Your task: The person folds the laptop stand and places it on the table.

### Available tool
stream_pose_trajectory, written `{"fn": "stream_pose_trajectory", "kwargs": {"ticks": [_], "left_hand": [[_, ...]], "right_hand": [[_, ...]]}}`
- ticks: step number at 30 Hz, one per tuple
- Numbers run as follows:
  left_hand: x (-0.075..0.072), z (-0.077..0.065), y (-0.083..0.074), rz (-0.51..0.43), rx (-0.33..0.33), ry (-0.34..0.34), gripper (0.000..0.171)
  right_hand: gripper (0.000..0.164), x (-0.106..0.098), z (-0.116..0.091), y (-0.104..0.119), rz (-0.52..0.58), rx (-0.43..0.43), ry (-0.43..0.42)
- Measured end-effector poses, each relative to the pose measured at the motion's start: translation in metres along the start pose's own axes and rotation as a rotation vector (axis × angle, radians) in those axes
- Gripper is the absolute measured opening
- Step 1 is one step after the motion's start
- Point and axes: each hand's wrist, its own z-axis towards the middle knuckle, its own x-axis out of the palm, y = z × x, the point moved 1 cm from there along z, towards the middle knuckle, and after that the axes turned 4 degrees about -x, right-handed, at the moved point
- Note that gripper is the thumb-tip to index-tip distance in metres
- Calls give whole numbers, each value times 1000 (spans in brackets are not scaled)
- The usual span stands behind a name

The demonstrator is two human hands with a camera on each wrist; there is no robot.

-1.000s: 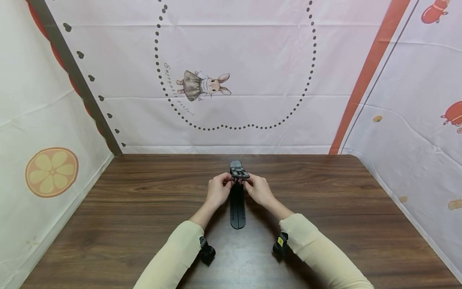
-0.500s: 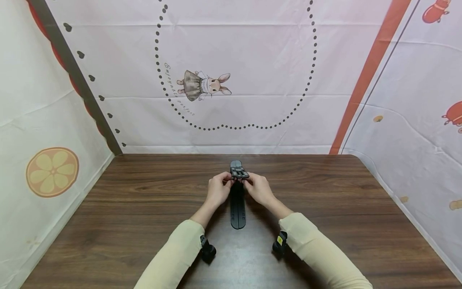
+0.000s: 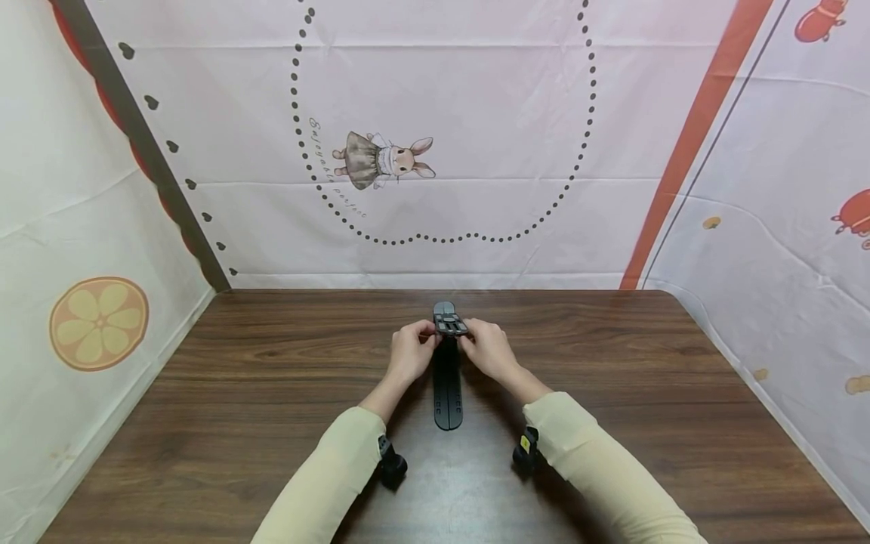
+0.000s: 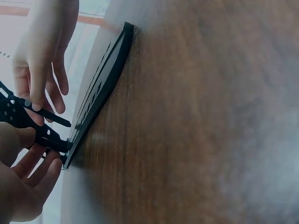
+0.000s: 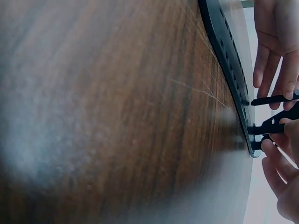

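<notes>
A black folding stand [image 3: 448,400] lies lengthwise at the middle of the table, its long base made of two narrow strips with rounded ends. Near the far end a jointed upper part [image 3: 451,325] stands raised above the base. My left hand [image 3: 410,350] pinches this part's left side. On its right side, my right hand [image 3: 491,349] grips it between thumb and fingers. In the left wrist view, the base [image 4: 105,77] rests on the table, with dark arms between it and the hands. The right wrist view shows the base [image 5: 229,60] from the other side.
The brown wood-grain table [image 3: 272,393] meets printed cloth walls [image 3: 442,211] at its back and sides. Small black wrist cameras [image 3: 392,467] hang below both sleeves, close to the tabletop.
Both forearms have shifted slightly forward, the right a little more. The hands keep their grip on the upper part, and the stand's base stays in place.
</notes>
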Motion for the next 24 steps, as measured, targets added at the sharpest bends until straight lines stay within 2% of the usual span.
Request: {"fn": "stream_pose_trajectory", "kwargs": {"ticks": [10,16,20,24], "left_hand": [[-1,3,-3,16,-46,-14,6],[-2,4,-5,19,-50,-59,5],[-2,6,-5,38,-62,-93,5],[-2,8,-5,54,-75,-138,8]], "right_hand": [[9,-1,1,2,-53,-8,-37],[7,0,3,1,-55,32,-94],[7,-1,5,1,-62,82,-100],[6,-2,7,1,-49,95,-92]]}}
